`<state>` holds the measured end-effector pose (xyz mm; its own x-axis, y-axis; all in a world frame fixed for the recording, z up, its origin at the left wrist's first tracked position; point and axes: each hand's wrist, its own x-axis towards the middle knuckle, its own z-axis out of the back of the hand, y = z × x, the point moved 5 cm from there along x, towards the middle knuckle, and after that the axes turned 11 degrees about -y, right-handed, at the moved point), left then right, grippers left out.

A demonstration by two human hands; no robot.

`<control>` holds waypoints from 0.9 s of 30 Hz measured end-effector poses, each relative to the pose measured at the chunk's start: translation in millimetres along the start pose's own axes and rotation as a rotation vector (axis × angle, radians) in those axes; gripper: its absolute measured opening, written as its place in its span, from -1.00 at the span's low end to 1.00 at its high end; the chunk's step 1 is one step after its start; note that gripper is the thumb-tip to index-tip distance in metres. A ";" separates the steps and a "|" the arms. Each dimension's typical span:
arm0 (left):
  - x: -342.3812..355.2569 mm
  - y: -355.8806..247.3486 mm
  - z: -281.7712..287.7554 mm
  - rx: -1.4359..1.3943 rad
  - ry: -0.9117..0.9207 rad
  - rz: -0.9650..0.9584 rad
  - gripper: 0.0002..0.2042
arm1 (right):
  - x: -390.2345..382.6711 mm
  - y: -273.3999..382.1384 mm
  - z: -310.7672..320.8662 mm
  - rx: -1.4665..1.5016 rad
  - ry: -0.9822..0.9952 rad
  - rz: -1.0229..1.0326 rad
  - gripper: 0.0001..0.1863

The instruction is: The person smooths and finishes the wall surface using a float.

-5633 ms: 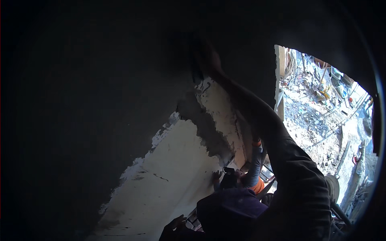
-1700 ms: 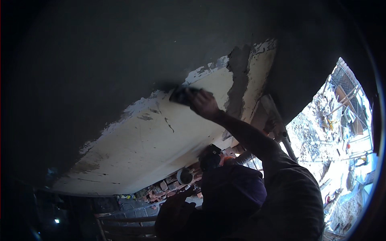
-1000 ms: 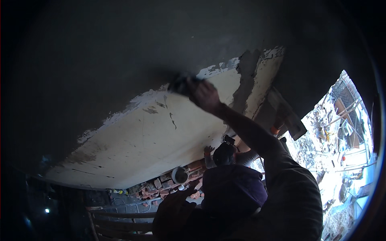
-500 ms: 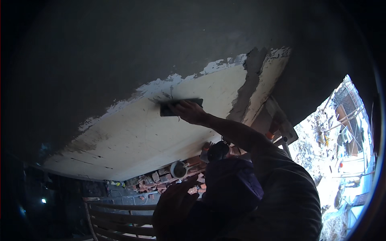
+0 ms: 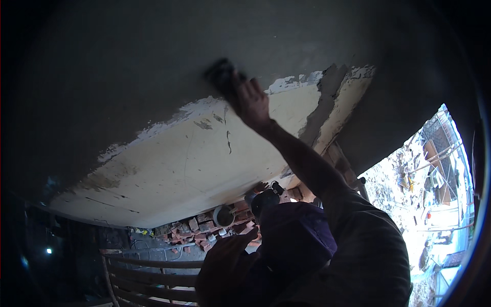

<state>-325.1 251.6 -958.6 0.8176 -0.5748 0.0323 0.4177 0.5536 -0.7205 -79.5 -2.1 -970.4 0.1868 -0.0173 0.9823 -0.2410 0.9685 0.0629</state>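
Note:
My right hand [image 5: 253, 105] is stretched far up over the wall, closed around a dark flat plastering float [image 5: 224, 74]. The float is blurred and lies against the dark grey plaster [image 5: 153, 66], just above its ragged edge. Below that edge runs a bare cream band [image 5: 179, 163] of the wall, with a few grey smears on it. At the bottom, a dark silhouette that looks like my left hand [image 5: 225, 263] is raised; its fingers cannot be made out, nor whether it holds anything.
A purple cap-like cloth [image 5: 299, 233] with a black device [image 5: 268, 199] fills the lower middle. Beyond lie a bucket [image 5: 223, 216] and broken bricks [image 5: 192, 227]. A slatted frame [image 5: 148, 279] stands at lower left. A bright opening [image 5: 424, 204] shows rubble on the right.
My right hand has swept the float upward from the cream band onto the grey plaster, and the float has turned from level to steeply tilted. The dark shape at the bottom has hardly moved.

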 end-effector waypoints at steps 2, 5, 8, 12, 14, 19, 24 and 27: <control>2.6 3.6 -3.0 0.019 -0.025 -0.045 -0.53 | -48.5 19.2 -23.6 0.018 0.156 0.121 -0.14; -2.4 8.5 -1.3 0.030 -0.051 -0.096 -0.52 | -89.2 41.5 -22.3 0.081 0.239 0.372 -0.13; -0.5 9.5 1.2 -0.053 -0.045 -0.029 -0.58 | -63.5 17.3 1.2 0.061 0.174 0.278 -0.11; -4.0 -0.2 0.5 -0.012 0.002 -0.087 -0.57 | 58.3 -40.1 43.0 -0.060 -0.256 -0.158 -0.31; -2.6 3.7 -0.3 -0.008 -0.011 -0.130 -0.56 | 70.5 -39.0 37.4 -0.019 -0.303 -0.153 -0.32; -0.8 13.0 -5.8 0.012 -0.030 -0.100 -0.54 | 4.1 40.2 -29.3 0.048 -0.111 0.064 -0.16; -10.0 21.4 -6.5 0.111 -0.074 -0.091 -0.66 | -79.6 81.9 -49.4 0.110 0.199 0.487 -0.24; -12.3 24.7 -8.1 0.202 -0.067 -0.080 -0.65 | -82.8 66.7 -29.9 0.109 0.221 0.565 -0.27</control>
<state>-328.1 267.5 -982.4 0.8002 -0.5845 0.1343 0.5478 0.6212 -0.5603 -82.6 71.4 -1052.8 0.1920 0.5547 0.8096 -0.4543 0.7815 -0.4277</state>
